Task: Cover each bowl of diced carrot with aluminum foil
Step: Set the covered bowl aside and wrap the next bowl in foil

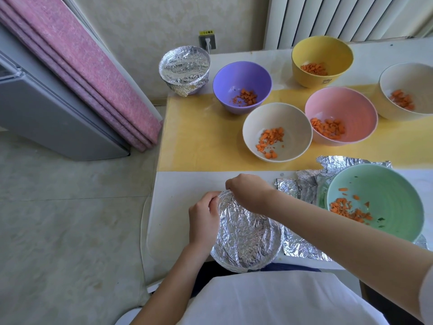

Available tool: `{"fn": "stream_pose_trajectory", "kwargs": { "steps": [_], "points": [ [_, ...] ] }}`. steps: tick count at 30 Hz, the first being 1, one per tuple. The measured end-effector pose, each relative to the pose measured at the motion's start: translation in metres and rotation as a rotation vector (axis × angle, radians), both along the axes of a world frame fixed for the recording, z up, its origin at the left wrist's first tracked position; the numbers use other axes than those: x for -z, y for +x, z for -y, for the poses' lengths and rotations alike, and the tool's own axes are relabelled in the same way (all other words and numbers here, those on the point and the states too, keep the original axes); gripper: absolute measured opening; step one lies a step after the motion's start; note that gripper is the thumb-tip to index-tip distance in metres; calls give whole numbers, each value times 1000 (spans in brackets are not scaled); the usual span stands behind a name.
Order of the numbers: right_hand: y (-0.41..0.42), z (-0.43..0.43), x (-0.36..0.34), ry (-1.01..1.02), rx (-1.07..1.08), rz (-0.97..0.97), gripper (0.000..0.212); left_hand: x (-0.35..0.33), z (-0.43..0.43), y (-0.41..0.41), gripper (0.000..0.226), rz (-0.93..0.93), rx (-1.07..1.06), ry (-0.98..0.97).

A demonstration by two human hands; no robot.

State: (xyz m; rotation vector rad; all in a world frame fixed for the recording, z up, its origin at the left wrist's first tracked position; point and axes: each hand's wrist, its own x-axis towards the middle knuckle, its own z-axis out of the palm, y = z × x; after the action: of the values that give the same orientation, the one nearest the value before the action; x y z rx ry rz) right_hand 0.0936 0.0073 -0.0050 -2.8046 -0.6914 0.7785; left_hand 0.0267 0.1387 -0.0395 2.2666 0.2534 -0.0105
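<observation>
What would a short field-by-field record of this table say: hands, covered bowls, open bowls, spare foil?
Left hand: grips the left rim of the near foil-wrapped bowl
Right hand: pinches the foil at that bowl's far rim
Already covered: far foil-wrapped bowl, at the far left corner of the table
Open, carrot showing: purple bowl, yellow bowl, pink bowl, green bowl, centre white bowl, right white bowl
Spare foil: crumpled sheets beside and under the green bowl
Count: two covered, six open
</observation>
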Motion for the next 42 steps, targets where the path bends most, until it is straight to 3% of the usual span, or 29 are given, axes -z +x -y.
{"fn": "stream_pose_trajectory", "kwargs": {
  "steps": [8,16,21,23,27,32,42],
  "points": [
    [-2,3,16,134,-18,44,25,0,2,-1,18,-2,4,0],
    [-10,31,23,377,229,-88,33,8,-7,-12,18,-47,-65,-35],
    [-21,39,28,395,319,-63,29,9,-7,-30,20,-149,-165,-163],
    [-23,38,30,409,342,-35,27,9,-4,-31,33,-150,-195,-168],
    [-27,42,33,434,368,-7,26,14,-1,-30,31,-154,-204,-130],
    [-21,45,27,393,315,-35,30,8,2,-26,39,-117,-149,-70],
    [-12,35,22,274,205,-41,38,8,5,-24,34,-108,-79,-47]
  ]
}}
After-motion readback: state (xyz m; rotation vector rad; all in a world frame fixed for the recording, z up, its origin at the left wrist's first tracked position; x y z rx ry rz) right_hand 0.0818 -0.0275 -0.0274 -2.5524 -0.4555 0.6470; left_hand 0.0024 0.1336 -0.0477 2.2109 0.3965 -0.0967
